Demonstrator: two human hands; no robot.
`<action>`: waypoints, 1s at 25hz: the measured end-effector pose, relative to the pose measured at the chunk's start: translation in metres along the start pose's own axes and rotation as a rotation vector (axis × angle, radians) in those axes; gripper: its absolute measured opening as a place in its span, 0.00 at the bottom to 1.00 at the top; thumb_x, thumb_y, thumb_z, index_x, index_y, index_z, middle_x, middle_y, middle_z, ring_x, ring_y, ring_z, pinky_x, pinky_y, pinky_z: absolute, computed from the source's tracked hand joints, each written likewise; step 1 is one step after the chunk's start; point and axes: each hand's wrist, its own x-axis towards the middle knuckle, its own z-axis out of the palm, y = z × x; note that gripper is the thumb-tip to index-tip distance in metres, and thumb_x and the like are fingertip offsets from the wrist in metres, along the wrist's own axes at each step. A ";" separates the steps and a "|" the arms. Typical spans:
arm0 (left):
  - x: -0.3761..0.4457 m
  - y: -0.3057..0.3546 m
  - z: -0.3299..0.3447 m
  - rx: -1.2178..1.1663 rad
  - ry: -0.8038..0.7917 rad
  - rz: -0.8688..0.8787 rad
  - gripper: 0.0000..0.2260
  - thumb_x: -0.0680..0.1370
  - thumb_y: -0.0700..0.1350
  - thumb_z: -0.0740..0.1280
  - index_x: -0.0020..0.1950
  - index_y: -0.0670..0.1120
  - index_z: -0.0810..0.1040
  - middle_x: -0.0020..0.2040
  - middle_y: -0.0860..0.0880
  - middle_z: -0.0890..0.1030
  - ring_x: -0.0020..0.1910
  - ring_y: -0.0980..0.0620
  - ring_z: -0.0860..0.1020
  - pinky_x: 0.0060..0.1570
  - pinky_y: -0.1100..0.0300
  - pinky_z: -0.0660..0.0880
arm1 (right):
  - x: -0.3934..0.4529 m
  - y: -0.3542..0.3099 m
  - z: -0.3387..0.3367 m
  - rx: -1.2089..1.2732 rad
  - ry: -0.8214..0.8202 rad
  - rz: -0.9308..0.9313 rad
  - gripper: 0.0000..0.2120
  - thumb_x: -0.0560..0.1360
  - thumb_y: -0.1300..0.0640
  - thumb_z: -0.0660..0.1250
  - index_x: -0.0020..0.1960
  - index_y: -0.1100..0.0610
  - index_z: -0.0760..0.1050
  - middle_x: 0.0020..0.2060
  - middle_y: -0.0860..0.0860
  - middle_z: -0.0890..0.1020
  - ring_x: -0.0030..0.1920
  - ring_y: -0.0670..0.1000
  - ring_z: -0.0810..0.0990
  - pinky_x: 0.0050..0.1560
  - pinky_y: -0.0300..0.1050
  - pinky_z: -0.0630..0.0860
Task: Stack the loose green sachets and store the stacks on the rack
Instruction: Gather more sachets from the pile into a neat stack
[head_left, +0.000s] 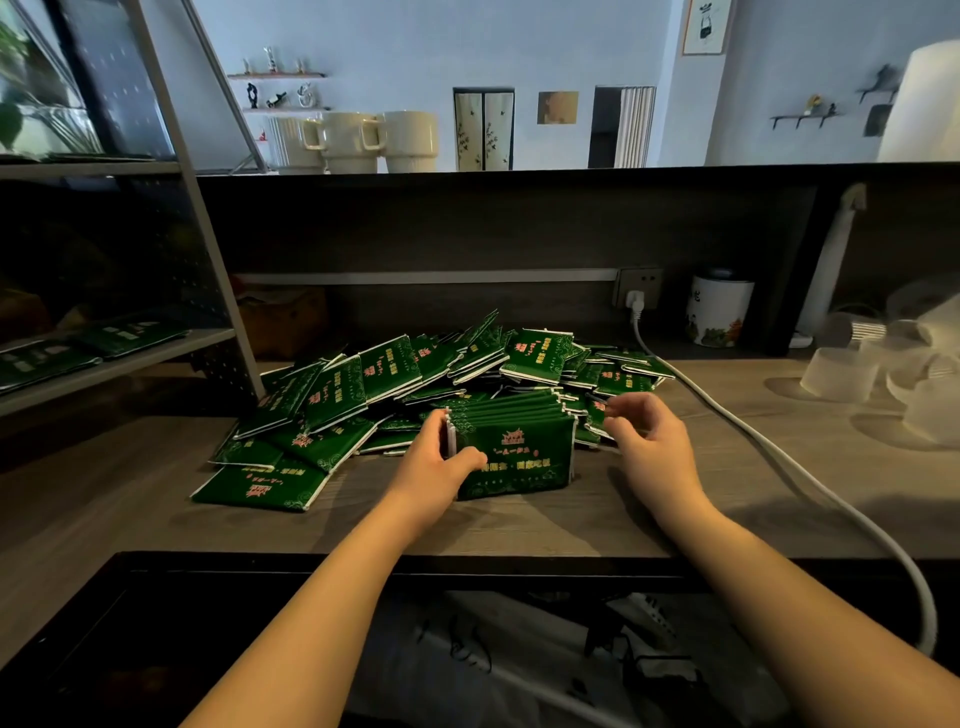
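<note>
Left hand (441, 457): a stack of green sachets (514, 447), standing on edge on the table (623, 519), is being gripped.
Right hand (641, 426): one sachet is being pinched beside the stack.
Loose sachets (395, 384): being left heaped behind.
Rack (119, 358): left, stacks already lying there.
Risk: slippery packets are likely being fanned apart by uneven squeezing.
Room: dim wooden table, white cable (779, 452), mugs (353, 140) above.

Head view, down over near counter (519, 525)

sachet text (514, 467) too blurry to read, rack (119, 358) cut off at left edge, right hand (647, 431) fingertips hidden behind stack (511, 447)
</note>
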 end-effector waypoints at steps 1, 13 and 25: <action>0.000 0.000 0.000 0.004 0.003 0.004 0.36 0.80 0.45 0.67 0.82 0.49 0.50 0.80 0.46 0.58 0.77 0.45 0.59 0.66 0.54 0.62 | 0.004 0.001 -0.003 -0.089 0.031 -0.009 0.08 0.76 0.64 0.68 0.52 0.54 0.77 0.49 0.51 0.82 0.55 0.55 0.80 0.56 0.48 0.75; 0.003 -0.004 -0.003 0.035 0.101 -0.024 0.31 0.76 0.51 0.69 0.76 0.46 0.61 0.71 0.43 0.70 0.68 0.41 0.70 0.66 0.39 0.69 | 0.028 0.018 -0.013 -0.648 -0.177 0.027 0.13 0.78 0.58 0.68 0.61 0.58 0.77 0.57 0.56 0.81 0.55 0.55 0.77 0.53 0.47 0.73; 0.007 -0.008 -0.002 -0.008 0.097 0.008 0.33 0.79 0.46 0.68 0.80 0.48 0.55 0.74 0.48 0.65 0.69 0.48 0.66 0.61 0.52 0.65 | 0.036 0.025 -0.013 -0.649 -0.278 0.040 0.23 0.74 0.48 0.73 0.66 0.53 0.76 0.59 0.53 0.80 0.62 0.56 0.75 0.62 0.52 0.74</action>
